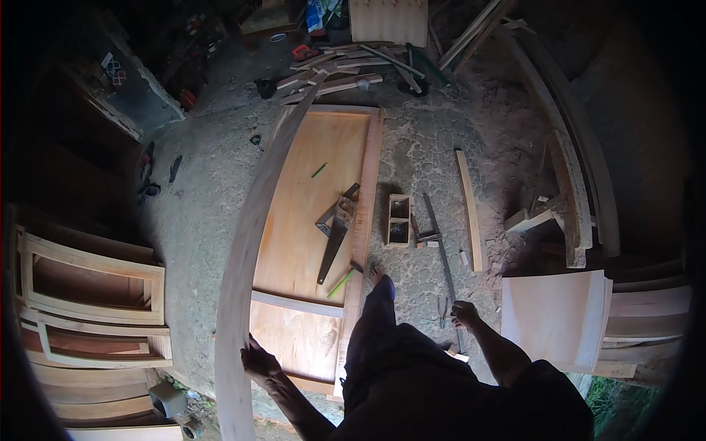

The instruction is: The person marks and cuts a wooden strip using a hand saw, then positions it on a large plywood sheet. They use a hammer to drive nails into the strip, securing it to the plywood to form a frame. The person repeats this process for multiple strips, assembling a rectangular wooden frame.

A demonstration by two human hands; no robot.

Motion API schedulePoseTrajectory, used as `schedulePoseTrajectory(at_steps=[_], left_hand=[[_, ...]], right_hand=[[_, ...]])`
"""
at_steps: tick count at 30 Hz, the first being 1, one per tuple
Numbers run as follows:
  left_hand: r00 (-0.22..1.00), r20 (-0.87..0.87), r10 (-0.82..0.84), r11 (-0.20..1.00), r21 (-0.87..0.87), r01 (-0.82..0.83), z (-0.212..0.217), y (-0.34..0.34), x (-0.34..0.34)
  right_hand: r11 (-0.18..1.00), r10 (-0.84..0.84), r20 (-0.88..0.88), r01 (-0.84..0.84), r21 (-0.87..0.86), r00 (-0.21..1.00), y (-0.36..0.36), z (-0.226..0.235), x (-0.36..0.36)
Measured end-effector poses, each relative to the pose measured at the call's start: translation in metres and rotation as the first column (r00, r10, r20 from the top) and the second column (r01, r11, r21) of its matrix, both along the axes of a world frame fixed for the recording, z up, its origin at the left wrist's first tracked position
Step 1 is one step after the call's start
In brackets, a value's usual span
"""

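Observation:
Along the left edge of a wooden door panel (pixel 309 220), my left hand (pixel 261 364) grips a long pale board (pixel 254 242). The board reaches from the lower edge to the far end of the panel. My right hand (pixel 465 314) is curled over the floor on the right, overlapping a long metal bar clamp (pixel 443 257). Whether its fingers hold the clamp or something small is unclear. On the panel lie a handsaw (pixel 335 246), a dark square (pixel 329 219) partly beneath it, a green-handled hammer (pixel 342 282) and a green pencil-like stick (pixel 319 170).
A two-compartment wooden box (pixel 399 234) stands right of the panel, with pliers (pixel 443 312) and a wooden strip (pixel 469 213) on the floor. Wooden frames (pixel 95 294) are stacked left, panels (pixel 551 316) right. Scrap wood (pixel 338 73) lies beyond. My foot (pixel 377 275) is beside the panel.

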State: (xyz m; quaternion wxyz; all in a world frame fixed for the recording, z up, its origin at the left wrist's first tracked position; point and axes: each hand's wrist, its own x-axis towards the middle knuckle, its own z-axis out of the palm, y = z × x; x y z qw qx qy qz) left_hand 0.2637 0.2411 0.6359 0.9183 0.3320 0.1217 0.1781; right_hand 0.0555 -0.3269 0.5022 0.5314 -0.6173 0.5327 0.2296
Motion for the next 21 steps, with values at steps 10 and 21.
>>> schedulePoseTrajectory(at_steps=[10, 21], left_hand=[[0.947, -0.214, 0.239, 0.966, -0.048, -0.255, 0.014, -0.087, 0.056], [0.871, -0.394, 0.294, 0.926, 0.345, -0.156, -0.039, -0.116, 0.07]], right_hand=[[0.997, 0.058, 0.002, -0.058, 0.046, 0.998, -0.083, -0.007, 0.115], [0.906, 0.419, 0.096, -0.422, 0.013, 0.903, -0.136, 0.002, 0.366]])
